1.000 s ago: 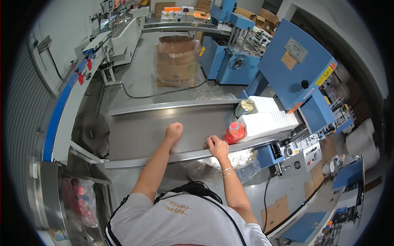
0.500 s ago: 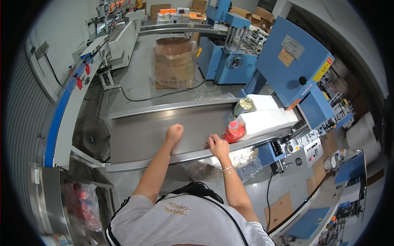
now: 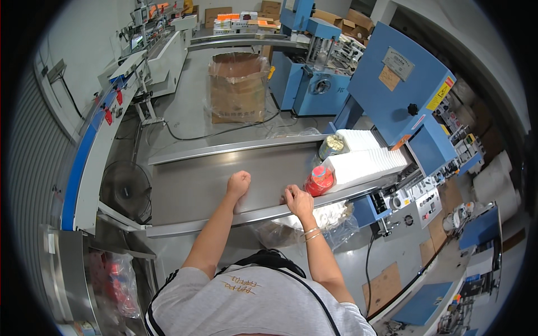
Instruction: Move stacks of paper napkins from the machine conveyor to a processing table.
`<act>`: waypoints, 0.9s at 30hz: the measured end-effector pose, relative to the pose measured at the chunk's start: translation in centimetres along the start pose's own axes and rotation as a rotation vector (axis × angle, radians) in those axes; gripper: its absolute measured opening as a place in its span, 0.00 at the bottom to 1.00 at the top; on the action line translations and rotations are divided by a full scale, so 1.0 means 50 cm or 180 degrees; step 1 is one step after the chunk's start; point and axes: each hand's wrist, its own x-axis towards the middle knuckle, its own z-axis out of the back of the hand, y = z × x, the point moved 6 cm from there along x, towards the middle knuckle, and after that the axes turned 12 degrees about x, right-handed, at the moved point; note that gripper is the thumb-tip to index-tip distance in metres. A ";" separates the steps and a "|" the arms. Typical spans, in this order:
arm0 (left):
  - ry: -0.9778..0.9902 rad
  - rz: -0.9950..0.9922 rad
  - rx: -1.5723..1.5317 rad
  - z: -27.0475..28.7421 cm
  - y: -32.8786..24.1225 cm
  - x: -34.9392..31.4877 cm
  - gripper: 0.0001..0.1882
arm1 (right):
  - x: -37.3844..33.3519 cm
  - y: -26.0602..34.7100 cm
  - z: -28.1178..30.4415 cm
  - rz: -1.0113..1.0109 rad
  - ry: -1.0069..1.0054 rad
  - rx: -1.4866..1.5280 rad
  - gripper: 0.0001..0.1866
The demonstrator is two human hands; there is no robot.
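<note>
My left hand (image 3: 239, 183) is closed in a loose fist above the long metal tray (image 3: 190, 185), with nothing visible in it. My right hand (image 3: 299, 200) rests at the tray's near rim, fingers loosely bent and a little apart, holding nothing that shows. Just to its right stands a red bottle (image 3: 318, 182) with a red cap. Behind that bottle is a jar (image 3: 330, 145) with pale contents. Both stand against two rows of stacked white tissue-like sheets (image 3: 367, 165), which run toward the blue machine.
A tall blue machine (image 3: 400, 78) rises at the right end of the tray. A large cardboard box (image 3: 238, 98) lined with clear plastic stands beyond it. At left are a floor fan (image 3: 126, 190) and a blue-edged conveyor (image 3: 84, 157). A plastic bag (image 3: 330, 224) sits below the near rim.
Both hands keep practically the same place and pose. The view has shifted very slightly; the bottle, jar and white stacks stay put.
</note>
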 end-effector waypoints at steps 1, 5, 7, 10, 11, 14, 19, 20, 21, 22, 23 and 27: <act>-0.0001 0.0000 0.0001 0.000 0.000 0.000 0.10 | 0.000 0.000 0.000 0.0005 0.0000 0.0011 0.10; 0.0012 0.0029 -0.0021 0.001 0.000 0.000 0.09 | 0.001 -0.001 -0.001 0.0007 0.0003 -0.0020 0.09; 0.0029 0.0054 -0.0027 0.002 -0.003 -0.001 0.09 | 0.000 0.000 -0.001 0.0053 -0.0019 -0.0016 0.09; 0.0040 0.0069 -0.0028 0.004 -0.012 -0.005 0.09 | 0.000 0.000 0.002 0.0074 -0.0043 -0.0023 0.09; 0.0053 0.0085 -0.0063 0.004 -0.016 -0.006 0.09 | 0.000 -0.002 0.002 0.0070 -0.0046 -0.0023 0.09; 0.0011 0.0079 -0.0073 0.002 0.000 0.000 0.09 | 0.001 0.004 0.002 0.0099 -0.0072 -0.0015 0.09; 0.0019 0.0118 -0.0039 -0.001 -0.004 0.000 0.09 | 0.000 0.001 0.004 0.0033 -0.0018 0.0022 0.09; -0.0006 0.0094 -0.0072 -0.001 -0.001 0.001 0.09 | 0.000 0.002 0.003 0.0038 -0.0016 0.0025 0.09; -0.0031 0.0071 -0.0106 0.000 0.002 0.002 0.09 | 0.000 0.003 0.002 0.0050 -0.0019 0.0037 0.09; -0.0032 0.0069 -0.0108 0.000 0.000 0.002 0.09 | 0.001 0.001 0.003 0.0060 -0.0027 0.0043 0.09; -0.0007 0.0099 -0.0112 0.000 -0.001 0.002 0.09 | 0.001 0.001 0.003 0.0063 -0.0028 0.0040 0.09; 0.0044 -0.0060 -0.0328 0.000 -0.014 -0.001 0.05 | 0.000 -0.001 0.002 0.0009 -0.0017 0.0004 0.09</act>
